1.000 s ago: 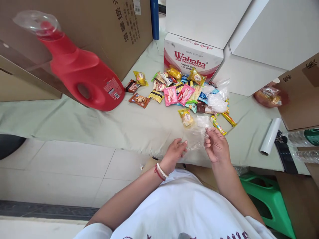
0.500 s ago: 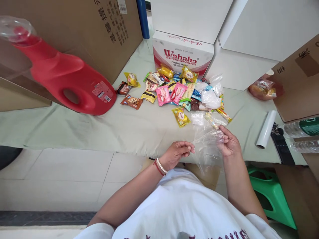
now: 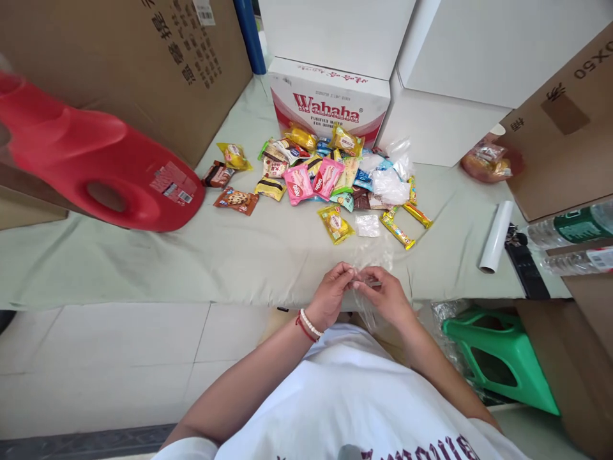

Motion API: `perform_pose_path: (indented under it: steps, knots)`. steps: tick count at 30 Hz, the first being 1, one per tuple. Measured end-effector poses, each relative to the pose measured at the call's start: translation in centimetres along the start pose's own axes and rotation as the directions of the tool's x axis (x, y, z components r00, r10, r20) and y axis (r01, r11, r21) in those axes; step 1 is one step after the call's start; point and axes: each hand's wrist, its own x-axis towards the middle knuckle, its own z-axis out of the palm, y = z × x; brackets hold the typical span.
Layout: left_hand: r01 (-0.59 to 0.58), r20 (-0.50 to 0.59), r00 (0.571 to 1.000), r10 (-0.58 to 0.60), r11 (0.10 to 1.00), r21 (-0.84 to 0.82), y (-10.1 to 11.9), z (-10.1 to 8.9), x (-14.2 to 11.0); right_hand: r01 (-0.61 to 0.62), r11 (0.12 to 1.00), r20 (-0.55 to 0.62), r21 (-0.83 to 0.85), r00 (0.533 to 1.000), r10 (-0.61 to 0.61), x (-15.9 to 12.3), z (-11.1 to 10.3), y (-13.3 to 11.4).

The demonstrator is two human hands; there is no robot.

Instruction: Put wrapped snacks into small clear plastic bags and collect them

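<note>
Near the table's front edge my left hand (image 3: 334,291) and my right hand (image 3: 385,292) almost meet, both pinching a thin clear plastic bag (image 3: 376,253). The bag spreads out beyond my fingers over the cloth, and part hangs below them. Just past it lie a yellow snack packet (image 3: 336,223), a small folded clear plastic piece (image 3: 367,225) and a yellow stick-shaped packet (image 3: 397,230). Behind these, a heap of wrapped snacks includes two pink packets (image 3: 299,183), with crumpled clear plastic (image 3: 391,186) on its right side.
A large red jug (image 3: 110,166) stands left, before a brown carton (image 3: 138,70). A Wahaha box (image 3: 330,105) and white boxes (image 3: 440,121) rise behind the snacks. To the right are a white roll (image 3: 496,237), plastic bottles (image 3: 582,227) and, below, a green stool (image 3: 502,358).
My right hand has moved left, close to my left hand, and the bag has come with it. The view has shifted slightly, and the yellow stick packets now show uncovered.
</note>
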Motion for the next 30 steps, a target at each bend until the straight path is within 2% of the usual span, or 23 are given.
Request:
perform_pose_path:
  steps: [3, 6, 9, 12, 14, 15, 17, 19, 21, 22, 24, 26, 27, 28, 30]
  knots:
    - [-0.067, -0.168, 0.983, 0.069, 0.998, 0.014, -0.2, -0.2, 0.3, -0.066, 0.964, -0.013, 0.258, 0.997, 0.072, 0.7, 1.6, 0.4]
    - [-0.076, -0.322, 0.943, 0.081, 0.997, 0.028, 0.5, -1.4, 0.6, -0.094, 0.884, -0.045, 0.459, 0.991, 0.129, 1.3, 1.3, 0.1]
    - [-0.100, -0.325, 0.939, 0.109, 0.994, 0.043, 2.0, -3.6, 0.5, -0.087, 0.812, -0.092, 0.577, 0.981, 0.171, 1.7, -0.2, -0.2]
    - [-0.123, -0.293, 0.941, 0.166, 0.980, 0.159, 3.6, -6.7, -0.2, -0.052, 0.825, -0.170, 0.563, 0.969, 0.178, 2.0, -2.0, 0.6]
    - [-0.111, -0.299, 0.927, 0.228, 0.926, 0.362, 4.3, -8.8, -0.7, -0.057, 0.878, -0.198, 0.475, 0.965, 0.170, 2.1, -3.0, 1.6]
    - [-0.091, -0.300, 0.916, 0.266, 0.866, 0.492, 4.5, -9.6, -1.0, -0.067, 0.907, -0.201, 0.416, 0.966, 0.164, 2.2, -3.4, 2.2]
    - [-0.038, -0.289, 0.885, 0.366, 0.675, 0.737, 4.5, -10.7, -1.4, -0.081, 0.953, -0.199, 0.291, 0.969, 0.143, 2.1, -3.7, 3.5]
    - [-0.016, -0.237, 0.817, 0.525, 0.432, 0.902, 4.0, -10.8, -1.7, -0.076, 0.984, -0.198, 0.162, 0.974, 0.108, 1.8, -3.8, 4.4]
    - [-0.047, -0.095, 0.736, 0.670, 0.191, 0.981, 3.3, -10.4, -1.9, -0.054, 0.998, -0.174, 0.025, 0.983, 0.058, 1.5, -4.0, 4.8]
    - [-0.101, 0.019, 0.720, 0.693, 0.078, 0.992, 2.9, -10.1, -2.0, -0.043, 0.998, -0.125, -0.042, 0.991, 0.038, 1.4, -4.2, 4.8]
    - [-0.277, 0.277, 0.749, 0.602, -0.095, 0.956, 2.3, -9.6, -2.1, -0.017, 0.992, 0.032, -0.126, 0.999, 0.021, 1.4, -5.1, 4.3]
    - [-0.441, 0.460, 0.774, 0.435, -0.150, 0.885, 2.0, -9.4, -2.0, 0.001, 0.990, 0.137, -0.139, 0.990, 0.018, 1.7, -6.0, 3.5]
    - [-0.487, 0.505, 0.777, 0.377, -0.148, 0.861, 1.9, -9.3, -1.9, 0.015, 0.990, 0.141, -0.140, 0.990, 0.005, 1.9, -6.4, 3.0]
    - [-0.507, 0.521, 0.776, 0.356, -0.139, 0.851, 1.7, -9.3, -1.7, 0.035, 0.989, 0.122, -0.147, 0.992, -0.017, 2.3, -6.6, 2.6]
    - [-0.505, 0.499, 0.769, 0.398, -0.100, 0.858, 1.5, -9.1, -1.2, 0.085, 0.982, 0.107, -0.168, 0.992, -0.068, 3.1, -6.4, 1.9]
